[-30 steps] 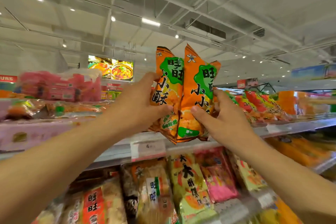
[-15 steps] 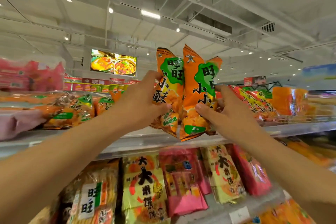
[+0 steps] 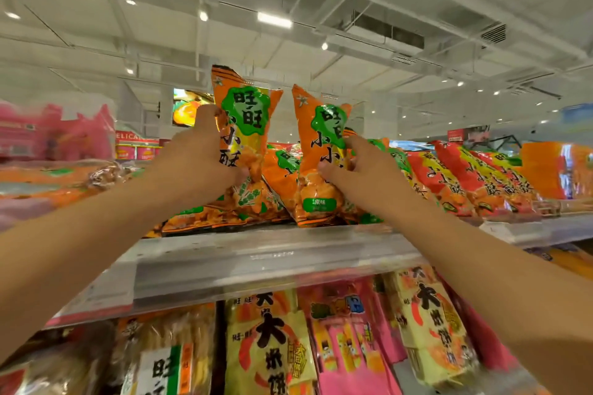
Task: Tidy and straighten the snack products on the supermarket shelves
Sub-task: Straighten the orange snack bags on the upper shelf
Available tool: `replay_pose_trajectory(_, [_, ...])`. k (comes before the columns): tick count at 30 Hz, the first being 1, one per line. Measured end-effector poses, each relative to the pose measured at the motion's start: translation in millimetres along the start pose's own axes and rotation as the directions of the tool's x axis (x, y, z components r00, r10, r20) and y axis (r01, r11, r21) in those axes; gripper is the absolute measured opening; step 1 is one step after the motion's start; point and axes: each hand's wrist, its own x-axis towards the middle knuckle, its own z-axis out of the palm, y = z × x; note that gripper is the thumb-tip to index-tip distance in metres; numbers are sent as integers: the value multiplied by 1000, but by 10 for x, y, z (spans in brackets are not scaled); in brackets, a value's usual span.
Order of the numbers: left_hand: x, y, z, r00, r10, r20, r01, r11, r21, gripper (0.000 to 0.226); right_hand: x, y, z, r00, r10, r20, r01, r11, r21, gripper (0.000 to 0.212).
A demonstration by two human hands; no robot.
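Left hand (image 3: pixel 195 163) grips the left orange snack bag (image 3: pixel 245 135), fingers curled round its left edge, thumb pressed on the front near the bag's middle. Bag is upright, tilted slightly left, top corner well above the shelf, bottom down among other orange bags lying flat on the top shelf (image 3: pixel 256 253). Right hand (image 3: pixel 362 170) pinches the right orange snack bag (image 3: pixel 316 151), thumb on the front, fingers wrapped behind its right edge. This bag leans right, its bottom edge at the shelf's front lip. The two bags' tops are apart in a V, lower parts close together; cannot tell if they touch. Another orange bag (image 3: pixel 282 167) shows in the gap between them, further back. Just right of the right hand a row of red-and-yellow snack bags (image 3: pixel 465 176) leans back along the same shelf, overlapping. Far left on the shelf, blurred pink packs (image 3: pixel 54 135) and flat orange packs (image 3: pixel 57 176). Lower shelf below: yellow rice cracker packs (image 3: pixel 269 343), pink packs (image 3: pixel 349 337) between them, brownish pack (image 3: pixel 163 362) at left. Both forearms reach up from the bottom corners
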Motion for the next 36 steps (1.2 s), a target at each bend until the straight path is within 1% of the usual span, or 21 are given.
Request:
replay_pose_trajectory(3, [-27,1,115,999,-16,44,16,1000,-1,95,18,18,96,994,-14,108,28,991,-133,44])
replay_pose_trajectory(6, [-36,47,262,996,-42,79,42,999,8,97,29,46,97,982,-40,186,96,949,-301,42])
replay_pose_trajectory(9, [-28,106,395,989,-102,104,103,995,0,96,48,116,-10,945,-27,326,147,925,-350,43])
replay_pose_trajectory(11, [-37,149,463,985,-127,116,129,992,-5,97,37,155,-56,932,-38,360,177,915,-362,45])
replay_pose_trajectory(13, [-47,215,510,984,-142,111,144,990,-4,98,-26,203,-49,947,-67,314,180,921,-344,48])
replay_pose_trajectory(15, [-73,277,543,986,-139,94,135,990,50,99,-134,238,-24,965,-161,206,214,939,-268,64])
replay_pose_trajectory(16, [-94,297,556,989,-124,83,117,990,84,98,-190,260,-11,962,-230,147,258,943,-210,62])
replay_pose_trajectory(17, [-112,306,567,992,-104,74,95,989,116,97,-244,281,4,951,-290,106,303,941,-148,55])
replay_pose_trajectory(18, [-132,311,572,994,-90,70,79,987,142,96,-292,300,16,942,-321,94,330,938,-103,47])
replay_pose_trajectory(19, [-145,315,570,994,-82,73,69,985,159,94,-320,325,37,938,-334,94,341,937,-80,42])
replay_pose_trajectory(22, [-156,314,540,990,-82,114,62,983,171,84,-319,362,109,933,-343,110,355,928,-112,37])
replay_pose_trajectory(23, [-152,307,532,988,-85,128,63,984,165,81,-285,351,110,936,-330,124,342,935,-92,37])
replay_pose_trajectory(26, [-132,278,534,986,-92,142,70,986,152,75,-138,324,77,954,-238,184,237,971,28,35])
replay_pose_trajectory(27, [-131,279,537,984,-104,147,80,984,161,77,-108,320,79,955,-217,202,216,976,30,35])
replay_pose_trajectory(29, [-147,308,538,978,-127,165,95,977,191,82,-106,315,92,951,-221,217,223,975,14,37])
replay_pose_trajectory(31, [-180,324,525,977,-149,154,112,968,225,92,-182,334,94,950,-260,172,268,963,-21,38])
replay_pose_trajectory(32, [-213,326,516,983,-134,123,97,959,265,96,-234,361,92,949,-297,108,305,950,-63,36])
replay_pose_trajectory(33, [-257,330,511,993,-84,83,52,944,325,97,-281,394,93,941,-337,33,338,933,-122,34])
replay_pose_trajectory(34, [-313,346,510,999,5,54,-26,921,390,92,-320,425,92,933,-358,-17,350,920,-180,32])
replay_pose_trajectory(35, [-372,373,519,992,109,58,-123,888,444,82,-354,446,90,936,-351,-19,339,914,-222,33])
replay_pose_trajectory(36, [-433,407,540,977,192,89,-211,853,477,72,-381,459,95,944,-331,5,321,913,-250,35])
